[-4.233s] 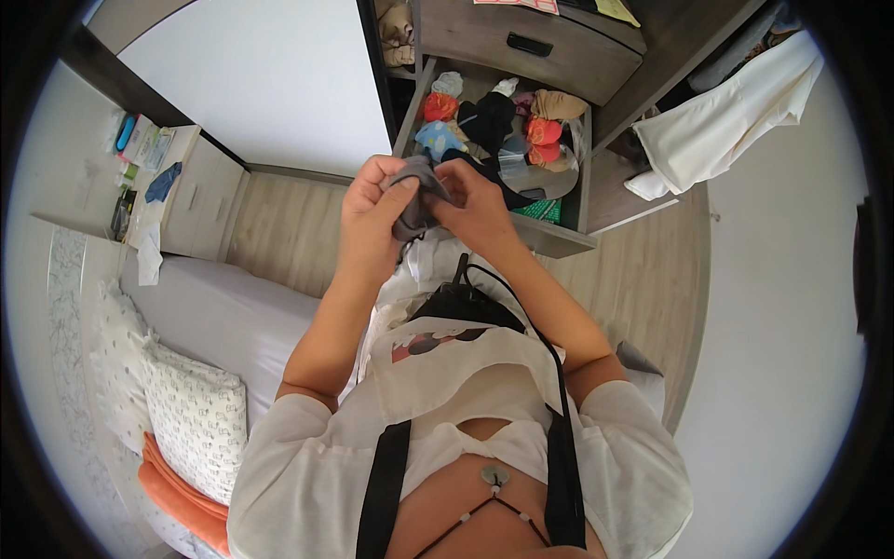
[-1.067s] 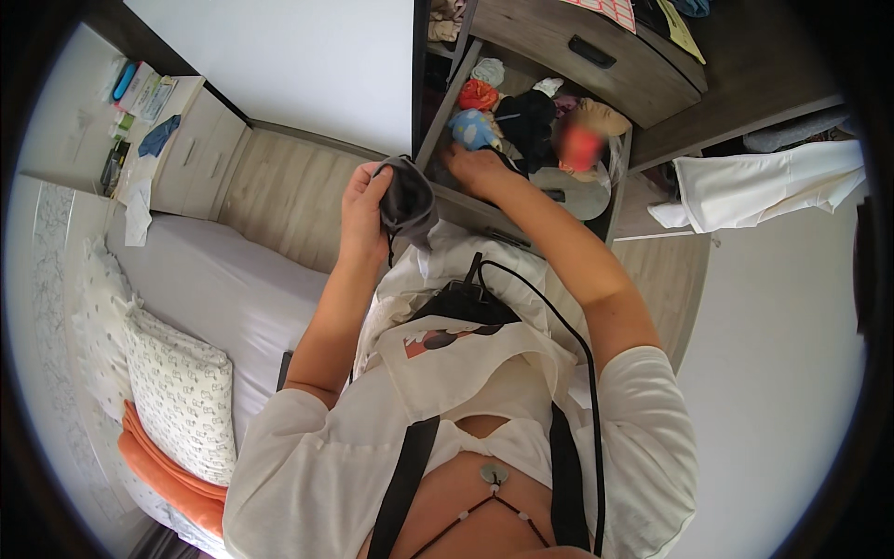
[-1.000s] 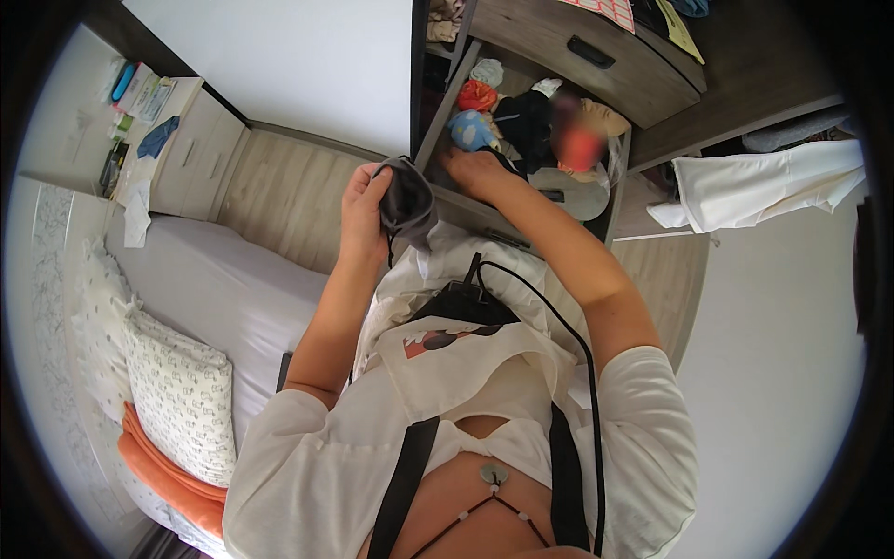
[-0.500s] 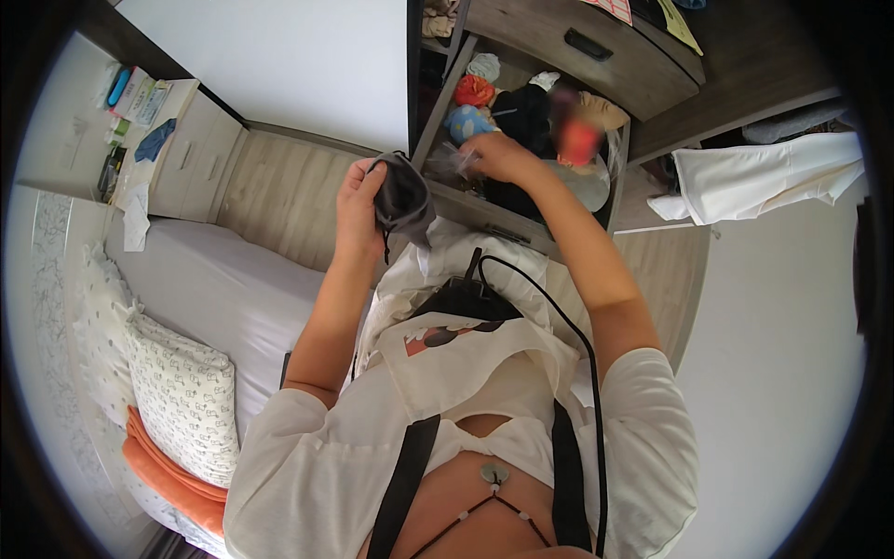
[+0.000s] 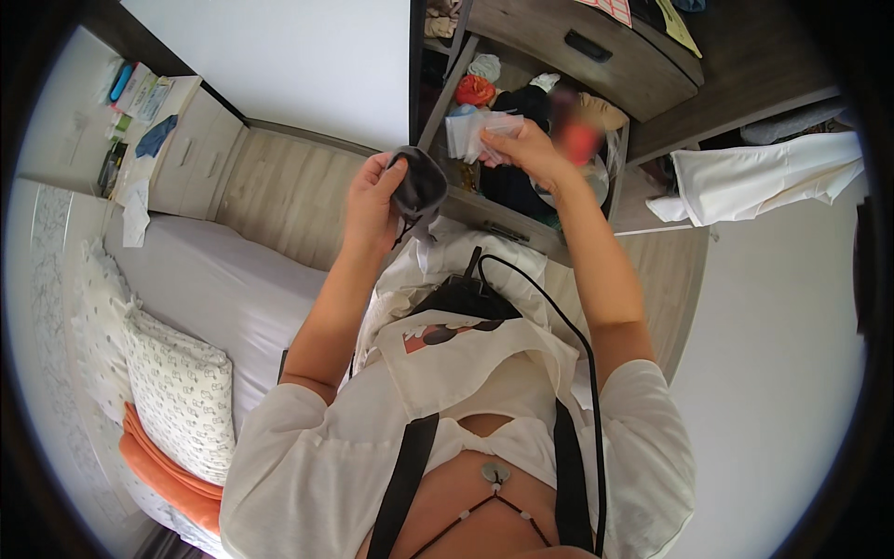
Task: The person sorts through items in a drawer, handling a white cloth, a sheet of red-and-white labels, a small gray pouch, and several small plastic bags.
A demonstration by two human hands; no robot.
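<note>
My left hand (image 5: 374, 203) grips a dark grey drawstring pouch (image 5: 424, 183) by its side, with the mouth gaping and a cord dangling below. Over the pulled-out drawer (image 5: 484, 214), my right hand (image 5: 533, 156) pinches a small stack of see-through plastic bags (image 5: 466, 136) between thumb and fingers. What the bags contain, if anything, I cannot make out. Inside the drawer lie a red-orange bundle (image 5: 475, 90), a black cloth (image 5: 533, 104) and other rolled clothes. The bags partly hide a light blue item.
A second drawer (image 5: 577, 56) juts out above. White cloth (image 5: 764, 182) hangs from a shelf at the right. The bed (image 5: 214, 270) with pillows (image 5: 182, 391) is at my left, beyond it a white cabinet (image 5: 191, 149). A black cable (image 5: 577, 335) runs down my front.
My right hand has risen out of the drawer with the plastic bags, now held up as a flat stack. My left hand has shifted slightly right and tilted the pouch.
</note>
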